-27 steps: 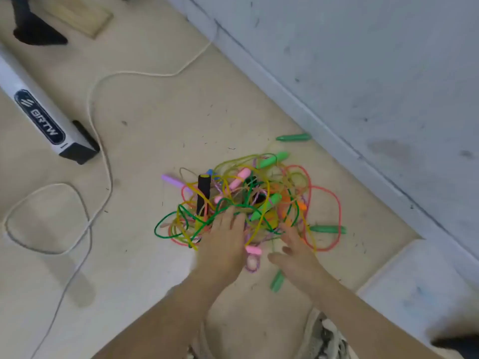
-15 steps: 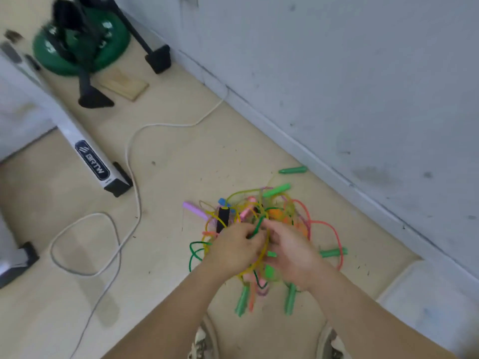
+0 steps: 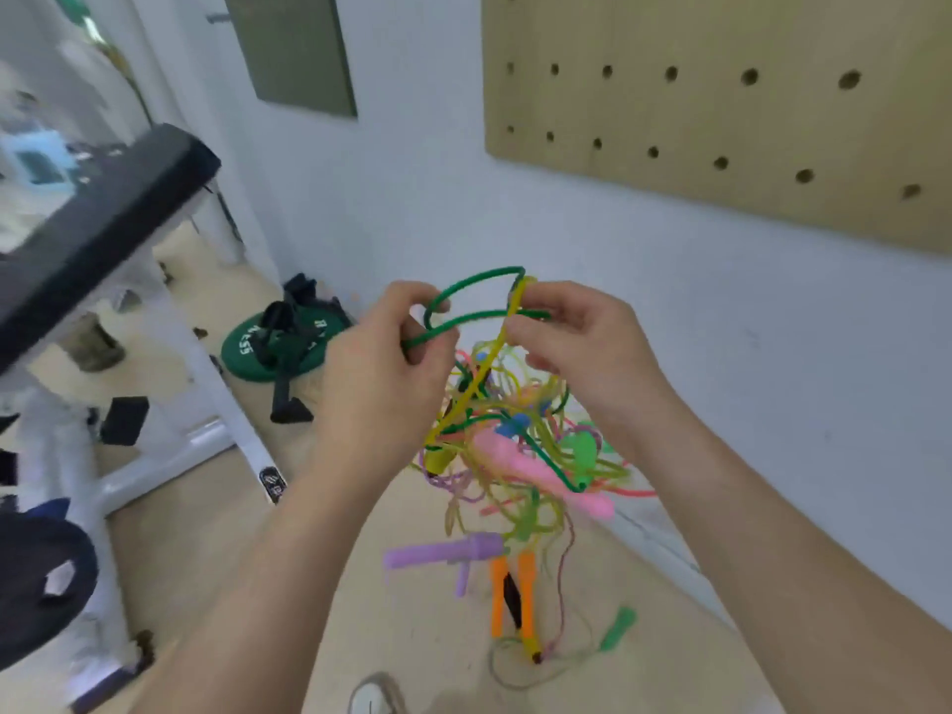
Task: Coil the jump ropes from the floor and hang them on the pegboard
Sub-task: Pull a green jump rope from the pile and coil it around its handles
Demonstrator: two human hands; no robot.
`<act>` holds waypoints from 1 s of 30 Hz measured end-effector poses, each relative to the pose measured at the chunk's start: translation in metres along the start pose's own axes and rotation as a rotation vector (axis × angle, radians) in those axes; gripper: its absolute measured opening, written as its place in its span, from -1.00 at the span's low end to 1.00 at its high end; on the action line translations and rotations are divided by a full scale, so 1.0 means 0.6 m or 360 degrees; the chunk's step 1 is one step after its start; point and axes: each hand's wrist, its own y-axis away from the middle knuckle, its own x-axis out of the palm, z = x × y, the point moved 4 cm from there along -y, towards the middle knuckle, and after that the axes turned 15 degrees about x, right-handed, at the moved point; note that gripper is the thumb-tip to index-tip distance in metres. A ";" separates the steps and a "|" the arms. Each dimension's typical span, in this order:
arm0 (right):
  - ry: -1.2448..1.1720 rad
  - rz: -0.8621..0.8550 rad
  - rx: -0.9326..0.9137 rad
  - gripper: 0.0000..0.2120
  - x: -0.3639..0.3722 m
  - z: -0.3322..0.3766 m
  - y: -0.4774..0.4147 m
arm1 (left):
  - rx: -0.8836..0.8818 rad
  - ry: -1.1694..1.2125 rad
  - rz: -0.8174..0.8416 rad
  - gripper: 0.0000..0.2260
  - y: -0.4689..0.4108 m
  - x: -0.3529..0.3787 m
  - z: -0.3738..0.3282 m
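Holding a tangled bunch of jump ropes (image 3: 520, 456) in mid-air, near the wall (image 3: 772, 353): gripping a green rope (image 3: 476, 317) with the left hand (image 3: 381, 363), pinching a yellow rope (image 3: 484, 371) with the right hand (image 3: 582, 342). Not yet untangled, coiled or hung on the pegboard (image 3: 721, 110), far right.

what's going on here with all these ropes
A person holds a tangled bunch of colourful plastic jump ropes in the air. The left hand grips a loop of dark green cord; the right hand pinches a yellow cord beside it. A pink handle, a purple handle and orange handles hang below. No rope hangs on the visible part of the wooden pegboard yet.
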 end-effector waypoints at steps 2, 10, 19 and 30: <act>-0.0271 -0.0046 0.0269 -0.83 0.004 -0.039 -0.007 | -0.0184 0.0038 0.0078 -0.73 0.048 0.005 0.045; -0.0631 -0.0256 0.1015 -0.88 -0.003 -0.274 -0.025 | -0.0806 0.0278 -0.0066 -0.92 0.181 0.104 0.178; 0.1035 0.0108 0.0797 -0.11 -0.059 -0.405 -0.055 | -0.1053 0.1410 -0.0454 -0.84 0.144 0.158 0.196; 0.1136 0.0845 0.0958 -0.62 0.060 -0.471 -0.036 | -0.0807 0.2168 -0.0799 -0.75 0.060 0.132 0.193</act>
